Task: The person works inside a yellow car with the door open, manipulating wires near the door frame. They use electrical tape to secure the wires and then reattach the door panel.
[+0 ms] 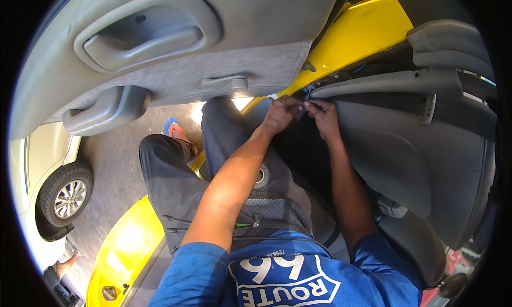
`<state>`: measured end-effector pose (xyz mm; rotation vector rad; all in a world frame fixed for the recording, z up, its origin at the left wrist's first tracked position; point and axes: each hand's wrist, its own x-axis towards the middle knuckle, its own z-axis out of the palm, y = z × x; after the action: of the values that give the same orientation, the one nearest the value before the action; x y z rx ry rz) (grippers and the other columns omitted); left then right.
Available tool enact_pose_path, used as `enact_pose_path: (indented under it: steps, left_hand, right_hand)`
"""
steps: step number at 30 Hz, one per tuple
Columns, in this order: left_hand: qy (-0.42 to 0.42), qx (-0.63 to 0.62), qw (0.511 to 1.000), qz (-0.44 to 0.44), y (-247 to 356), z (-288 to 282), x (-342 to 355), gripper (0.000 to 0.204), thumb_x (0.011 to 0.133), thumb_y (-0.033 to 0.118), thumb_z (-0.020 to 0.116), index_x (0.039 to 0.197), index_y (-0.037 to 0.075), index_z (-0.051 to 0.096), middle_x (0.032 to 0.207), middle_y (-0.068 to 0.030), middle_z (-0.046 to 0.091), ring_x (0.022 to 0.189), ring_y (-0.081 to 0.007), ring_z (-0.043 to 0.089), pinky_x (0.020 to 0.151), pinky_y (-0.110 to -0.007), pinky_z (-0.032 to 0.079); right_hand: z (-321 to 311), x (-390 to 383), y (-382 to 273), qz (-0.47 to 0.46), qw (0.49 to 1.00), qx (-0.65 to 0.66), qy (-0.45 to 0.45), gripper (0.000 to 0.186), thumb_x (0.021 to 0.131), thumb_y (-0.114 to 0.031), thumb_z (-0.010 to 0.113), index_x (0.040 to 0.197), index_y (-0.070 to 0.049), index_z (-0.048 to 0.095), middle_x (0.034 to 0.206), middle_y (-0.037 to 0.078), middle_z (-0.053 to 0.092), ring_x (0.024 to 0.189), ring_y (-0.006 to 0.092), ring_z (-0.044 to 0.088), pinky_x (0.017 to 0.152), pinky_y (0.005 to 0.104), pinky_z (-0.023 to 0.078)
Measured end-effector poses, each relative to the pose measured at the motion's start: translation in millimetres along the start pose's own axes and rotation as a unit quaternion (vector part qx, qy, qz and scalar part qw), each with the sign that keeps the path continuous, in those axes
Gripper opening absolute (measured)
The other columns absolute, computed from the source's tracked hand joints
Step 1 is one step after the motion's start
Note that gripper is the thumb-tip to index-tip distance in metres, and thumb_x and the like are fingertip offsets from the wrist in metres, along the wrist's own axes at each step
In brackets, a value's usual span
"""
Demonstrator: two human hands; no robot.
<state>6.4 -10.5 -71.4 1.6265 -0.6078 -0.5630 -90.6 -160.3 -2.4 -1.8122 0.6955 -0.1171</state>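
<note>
My left hand and my right hand meet in front of me, both with the fingers pinched together. A thin blue wire runs down from the yellow door frame to my fingertips, and both hands pinch its end. The fingers cover the tip, so I cannot tell whether it is bare or joined to another wire. Just above the hands runs a long grey trim strip, and beside the right hand is a dark grey seat.
The grey door panel with its pull handle stands open at upper left. Yellow bodywork rises beyond my hands. A seat-belt-like strap lies at right. Outside, another car's wheel and a person's hand show at left.
</note>
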Motion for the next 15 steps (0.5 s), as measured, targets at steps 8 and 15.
enact_pose_path:
  steps: [8, 15]
  left_hand:
    - [-0.036, -0.203, 0.953, -0.22, -17, 0, 5, 0.026, 0.099, 0.021, 0.072, 0.118, 0.004, 0.077, 0.098, -0.0082, 0.077, 0.091, -0.0149, 0.069, 0.086, -0.03, 0.052]
    - [-0.065, -0.158, 0.969, -0.177, 0, -6, 5, 0.018, 0.099, 0.016, 0.074, 0.107, 0.001, 0.078, 0.091, -0.0022, 0.075, 0.082, -0.01, 0.066, 0.074, -0.025, 0.051]
  right_hand:
    - [8, -11, 3, -0.1, 0.989, -0.102, 0.044, 0.023, 0.092, -0.009, 0.075, 0.113, 0.001, 0.078, 0.103, 0.017, 0.079, 0.091, 0.0208, 0.076, 0.082, 0.0336, 0.057]
    - [27, -13, -3, -0.198, 0.941, -0.24, 0.134, 0.01, 0.091, -0.01, 0.077, 0.095, -0.001, 0.078, 0.09, 0.016, 0.075, 0.076, 0.0287, 0.073, 0.072, 0.0372, 0.056]
